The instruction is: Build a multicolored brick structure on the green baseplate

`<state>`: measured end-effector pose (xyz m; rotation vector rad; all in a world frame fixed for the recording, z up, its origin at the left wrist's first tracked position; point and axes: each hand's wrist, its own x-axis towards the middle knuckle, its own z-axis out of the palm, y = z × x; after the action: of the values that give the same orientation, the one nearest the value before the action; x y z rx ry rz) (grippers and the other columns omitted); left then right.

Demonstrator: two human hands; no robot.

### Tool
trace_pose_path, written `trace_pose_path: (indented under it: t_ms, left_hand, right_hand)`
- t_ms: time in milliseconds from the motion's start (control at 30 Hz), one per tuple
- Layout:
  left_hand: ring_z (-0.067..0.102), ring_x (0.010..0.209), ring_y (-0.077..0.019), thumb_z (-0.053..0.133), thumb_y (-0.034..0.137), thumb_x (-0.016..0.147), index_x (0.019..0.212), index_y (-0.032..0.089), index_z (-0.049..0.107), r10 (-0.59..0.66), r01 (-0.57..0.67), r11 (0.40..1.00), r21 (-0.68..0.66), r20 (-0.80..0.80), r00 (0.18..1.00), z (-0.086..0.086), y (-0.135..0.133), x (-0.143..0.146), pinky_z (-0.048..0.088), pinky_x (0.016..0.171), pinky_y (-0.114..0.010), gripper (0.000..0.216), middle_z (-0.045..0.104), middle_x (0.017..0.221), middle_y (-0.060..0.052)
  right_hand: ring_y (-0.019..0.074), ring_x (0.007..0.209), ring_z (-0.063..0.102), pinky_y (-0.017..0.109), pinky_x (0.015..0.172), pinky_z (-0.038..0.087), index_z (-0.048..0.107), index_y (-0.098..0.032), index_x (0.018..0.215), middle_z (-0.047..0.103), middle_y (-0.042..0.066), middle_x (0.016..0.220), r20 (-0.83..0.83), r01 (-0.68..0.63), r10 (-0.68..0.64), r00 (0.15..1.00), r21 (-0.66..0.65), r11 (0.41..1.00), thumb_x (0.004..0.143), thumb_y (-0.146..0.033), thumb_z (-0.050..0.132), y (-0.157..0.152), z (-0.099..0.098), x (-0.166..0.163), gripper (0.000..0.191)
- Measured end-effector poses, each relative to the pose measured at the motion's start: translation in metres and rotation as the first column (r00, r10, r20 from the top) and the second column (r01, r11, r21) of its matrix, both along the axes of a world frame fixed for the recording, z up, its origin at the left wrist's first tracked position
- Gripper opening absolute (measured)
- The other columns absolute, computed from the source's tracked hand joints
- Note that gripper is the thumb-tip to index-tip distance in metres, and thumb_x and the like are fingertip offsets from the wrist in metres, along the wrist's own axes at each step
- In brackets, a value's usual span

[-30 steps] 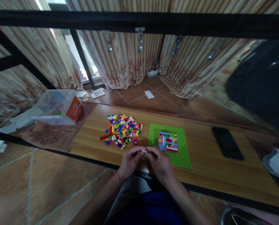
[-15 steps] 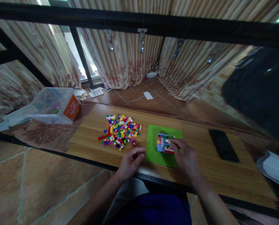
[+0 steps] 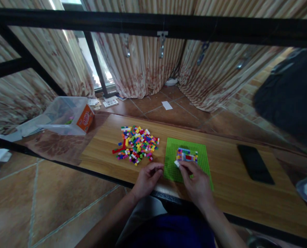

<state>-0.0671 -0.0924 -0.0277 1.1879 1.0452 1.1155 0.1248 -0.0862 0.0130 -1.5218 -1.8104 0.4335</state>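
My right hand (image 3: 197, 182) pinches a small white brick (image 3: 177, 163) between thumb and fingers, over the near side of a green studded baseplate (image 3: 172, 151). Just beyond those fingers, a low build of many-coloured bricks (image 3: 183, 151) stands on the plate, its near part hidden by the hand. My left hand (image 3: 147, 179) rests at the table's front edge by the plate's left side, thumb and fingertips brought together. Whether anything small is between them cannot be made out. Left of the plate lies a loose pile of coloured bricks (image 3: 139, 143).
A black phone (image 3: 254, 163) lies on the wooden table (image 3: 228, 172) at the right. To the far left stands a clear plastic bin (image 3: 65, 129) with an orange label. A dark metal bar (image 3: 143, 22) crosses above, before striped curtains (image 3: 148, 65).
My right hand has moved left and toward me with the white brick, off the build's right side, uncovering more of it. My left hand keeps its place and pose. The view has shifted slightly.
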Motion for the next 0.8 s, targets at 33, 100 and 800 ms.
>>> trace_pose_path:
  t_ms: [33,100,800]
  left_hand:
    - [0.062,0.077,-0.0160,0.061,0.036,0.087,0.103,0.018,0.068,0.014,-0.014,1.000,0.001,0.002,1.000,0.000,-0.001,0.001,0.052,0.071,-0.027,0.026,0.068,0.087,-0.006]
    - [0.062,0.077,-0.0164,0.060,0.036,0.087,0.102,0.017,0.069,0.057,-0.057,0.998,0.007,-0.018,0.998,0.001,-0.005,0.003,0.052,0.071,-0.027,0.026,0.068,0.086,-0.006]
    - [0.062,0.079,-0.0178,0.062,0.024,0.083,0.101,0.020,0.067,0.542,-0.434,0.833,0.343,-0.667,0.512,0.028,0.037,-0.110,0.050,0.075,-0.030,0.019,0.064,0.098,-0.007]
  right_hand:
    - [0.0194,0.086,0.066,0.033,0.077,0.052,0.068,-0.023,0.098,0.071,0.006,0.095,0.011,-0.032,0.032,0.999,0.003,0.999,0.094,-0.035,0.046,-0.001,0.000,-0.009,0.025]
    - [0.0195,0.086,0.066,0.033,0.078,0.051,0.068,-0.024,0.099,0.071,0.006,0.093,0.057,-0.090,0.089,0.994,0.013,0.996,0.096,-0.032,0.044,0.000,-0.002,-0.027,0.026]
    - [0.0194,0.086,0.065,0.032,0.076,0.050,0.068,-0.022,0.095,0.071,0.007,0.096,0.162,-0.277,0.270,0.949,0.024,0.961,0.093,-0.023,0.043,0.055,-0.025,-0.089,0.025]
